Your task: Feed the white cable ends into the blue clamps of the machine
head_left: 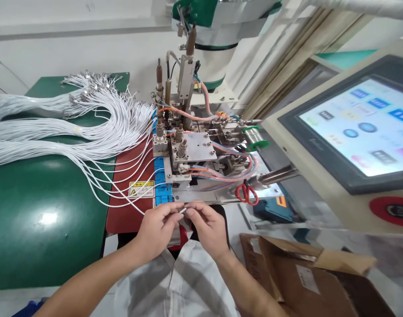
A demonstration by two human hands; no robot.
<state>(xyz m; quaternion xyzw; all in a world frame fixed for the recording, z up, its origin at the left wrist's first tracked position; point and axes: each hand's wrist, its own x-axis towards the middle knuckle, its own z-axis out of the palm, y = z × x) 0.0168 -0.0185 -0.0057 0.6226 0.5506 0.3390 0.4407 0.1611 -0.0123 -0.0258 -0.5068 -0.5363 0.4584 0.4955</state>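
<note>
A white cable (183, 211) runs between my two hands, just in front of the machine's near edge. My left hand (158, 229) pinches it, with the cable's length trailing off to the left toward the bundle. At the cable's end, the fingertips of my right hand (208, 226) are closed on it; the tip itself is mostly hidden. Beyond my hands stand the blue cable holders (162, 180), several of them in a row, with white cables laid into them. The wire-processing machine (197, 147) rises behind that row.
Bundled white cables (89, 132) lie across the green table (49, 220) and a red board (128, 164) at left. Red-handled scissors (246, 193) hang at the machine's front right. A touchscreen panel (360, 119) juts in at right, above a cardboard box (287, 273). A solder-like wire spool (254, 139) sits on the machine.
</note>
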